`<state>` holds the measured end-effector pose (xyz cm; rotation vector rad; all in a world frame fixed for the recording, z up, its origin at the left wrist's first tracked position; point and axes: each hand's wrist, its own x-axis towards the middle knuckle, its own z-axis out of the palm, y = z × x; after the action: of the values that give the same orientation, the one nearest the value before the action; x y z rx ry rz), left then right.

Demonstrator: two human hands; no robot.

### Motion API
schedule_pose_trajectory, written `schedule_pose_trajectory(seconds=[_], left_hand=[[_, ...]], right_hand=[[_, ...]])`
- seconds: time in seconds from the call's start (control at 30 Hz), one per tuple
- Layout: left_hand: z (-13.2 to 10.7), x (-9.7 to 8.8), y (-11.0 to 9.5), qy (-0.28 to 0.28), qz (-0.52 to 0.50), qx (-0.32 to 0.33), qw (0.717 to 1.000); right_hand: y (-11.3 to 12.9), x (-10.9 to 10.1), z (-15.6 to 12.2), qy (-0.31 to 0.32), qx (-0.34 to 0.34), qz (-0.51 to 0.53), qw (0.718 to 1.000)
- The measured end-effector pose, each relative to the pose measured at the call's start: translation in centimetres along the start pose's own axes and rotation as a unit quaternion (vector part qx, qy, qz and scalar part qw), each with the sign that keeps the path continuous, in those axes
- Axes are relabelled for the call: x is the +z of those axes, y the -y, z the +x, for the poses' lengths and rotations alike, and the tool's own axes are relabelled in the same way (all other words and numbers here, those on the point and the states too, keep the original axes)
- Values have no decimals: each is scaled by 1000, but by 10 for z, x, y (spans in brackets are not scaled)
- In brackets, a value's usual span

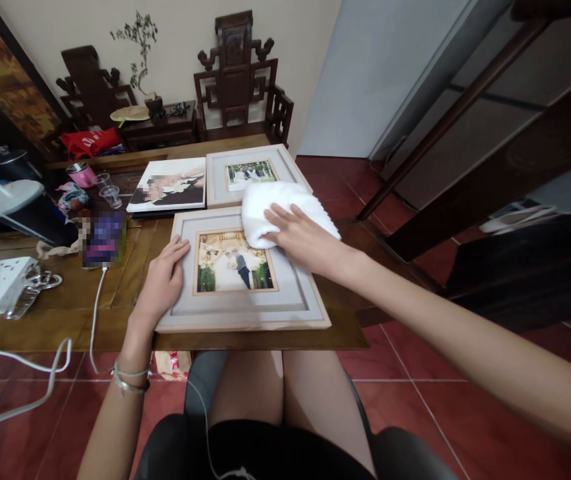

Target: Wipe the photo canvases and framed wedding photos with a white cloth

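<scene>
A pale wooden picture frame (165, 325) lies flat near the table's front edge, with a photo of a couple at its centre. My left hand (164, 277) rests on its left edge, fingers stretched out along the rim. On the upper right part of the frame, my right hand (290, 233) presses a folded white towel (285, 200) and holds it, fingers over the top. The towel hides that corner of the frame and also overlaps a second framed photo (220, 193) just behind. Left of that one lies a photo album or panel (168, 187) with a blurred picture.
A phone (103, 240) on a white charging cable (96, 313) lies to the left. Beyond it are a black tumbler (30, 213) with a straw, a pink cup (82, 175) and a power strip (0, 287). Carved wooden chairs (235, 73) stand behind the wooden table (138, 293).
</scene>
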<state>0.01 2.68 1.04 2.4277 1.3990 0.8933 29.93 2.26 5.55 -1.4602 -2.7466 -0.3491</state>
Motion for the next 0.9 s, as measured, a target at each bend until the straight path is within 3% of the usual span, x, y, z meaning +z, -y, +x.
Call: schedule_pose_trajectory(seconds=[0.13, 0.3, 0.4, 0.53, 0.8, 0.9], left_hand=[[1, 0, -1, -6, -2, 0, 1000], [0, 0, 0, -2, -2, 6, 1000], [0, 0, 1, 7, 5, 10, 1000], [0, -1, 3, 20, 6, 20, 1000], [0, -2, 3, 21, -2, 19, 1000], [-1, -1, 2, 15, 0, 11, 1000]], right_hand=[[12, -4, -25, 15, -52, 82, 995], [46, -44, -86, 36, -93, 197, 975], [64, -64, -100, 65, -85, 225, 968], [65, -65, -80, 73, -52, 176, 980], [17, -8, -3, 11, 37, 86, 996], [6, 3, 15, 0, 37, 56, 998]])
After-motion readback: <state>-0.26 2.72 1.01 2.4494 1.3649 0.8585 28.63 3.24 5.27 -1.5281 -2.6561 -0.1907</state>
